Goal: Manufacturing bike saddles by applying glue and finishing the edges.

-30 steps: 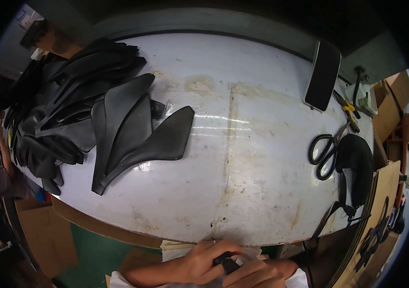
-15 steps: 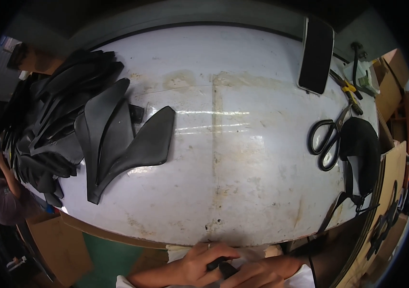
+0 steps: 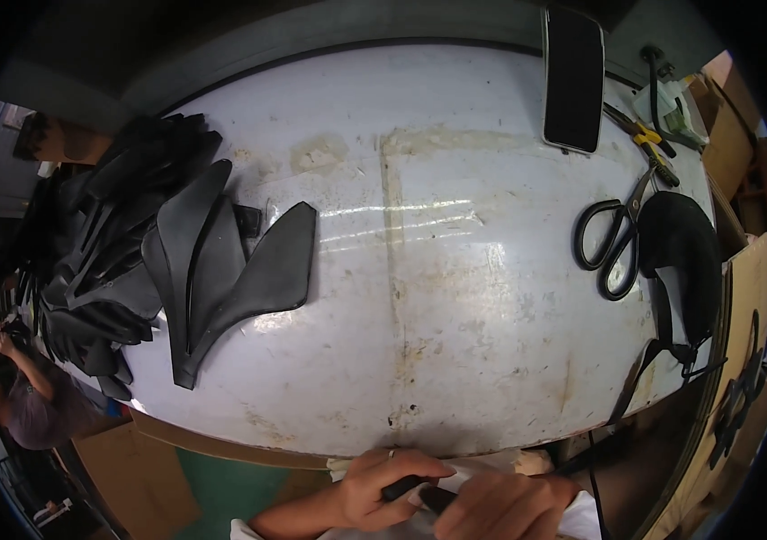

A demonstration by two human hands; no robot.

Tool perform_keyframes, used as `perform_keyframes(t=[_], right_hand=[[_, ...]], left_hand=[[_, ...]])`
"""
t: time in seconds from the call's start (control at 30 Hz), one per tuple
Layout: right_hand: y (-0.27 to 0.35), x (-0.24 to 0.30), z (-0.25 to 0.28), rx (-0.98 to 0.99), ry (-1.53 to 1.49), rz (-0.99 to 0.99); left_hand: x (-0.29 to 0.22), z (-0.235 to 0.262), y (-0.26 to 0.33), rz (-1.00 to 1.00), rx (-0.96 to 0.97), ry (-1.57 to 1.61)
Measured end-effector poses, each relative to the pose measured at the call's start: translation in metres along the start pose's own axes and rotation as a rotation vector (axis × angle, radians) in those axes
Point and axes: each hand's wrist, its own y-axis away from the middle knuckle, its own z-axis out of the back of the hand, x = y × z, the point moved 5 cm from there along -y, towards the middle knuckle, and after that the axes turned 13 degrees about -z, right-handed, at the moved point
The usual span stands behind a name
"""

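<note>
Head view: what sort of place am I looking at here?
Probably a small workshop: dark curved pieces heaped on a stained white table, scissors and a yellow-and-black hand tool at its right side.

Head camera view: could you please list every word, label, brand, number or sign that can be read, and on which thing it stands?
No text can be read here.
Phone: dark screen, no legible writing.
Black pieces on the left: no legible marks.
Dark object between left hand and right hand: nothing legible; partly hidden by fingers.
Pale patches, far upper left: too small and blurred to tell.
</note>
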Motion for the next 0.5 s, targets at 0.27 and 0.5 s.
perform_keyframes(t=[0.27,0.5], right_hand=[[0.007,0.028,-0.004,0.123,0.229,-0.042],[0.017,0.045,-0.001,0.154,0.371,-0.176]], left_hand=[[-0.001,-0.001,-0.001,0.015,-0.104,0.183],[-0.011,-0.006,-0.006,0.121,-0.076,-0.008]])
